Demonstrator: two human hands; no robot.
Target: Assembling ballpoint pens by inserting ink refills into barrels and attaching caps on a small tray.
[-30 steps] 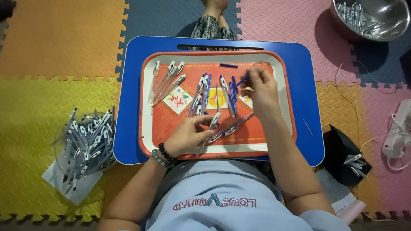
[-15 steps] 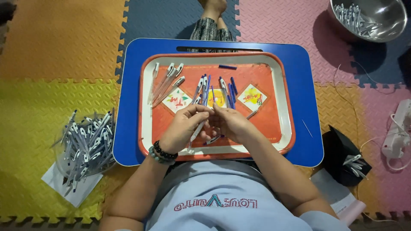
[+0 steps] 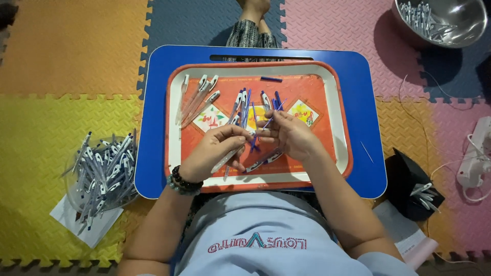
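Note:
Over an orange tray [image 3: 335,128] with a white rim, my left hand [image 3: 217,151] grips a clear pen barrel [image 3: 228,157] that slants down to the left. My right hand [image 3: 291,135] pinches a thin blue refill [image 3: 269,118] whose tip points at the barrel's upper end. The two hands meet at the tray's middle. Loose pen parts [image 3: 245,102], white barrels and blue refills, lie on the tray behind the hands, and more pens [image 3: 197,97] lie at its left. A beaded bracelet [image 3: 183,181] circles my left wrist.
The tray rests on a blue lap desk [image 3: 153,128] over coloured foam floor mats. A heap of pens [image 3: 99,171] lies in clear wrap at the left. A steel bowl [image 3: 445,20] with pens stands top right. A black bag [image 3: 411,189] and a white power strip [image 3: 475,163] lie at the right.
My right hand came back from the tray's far right with a blue refill and joined my left hand at the middle, where it now holds the refill up to the barrel.

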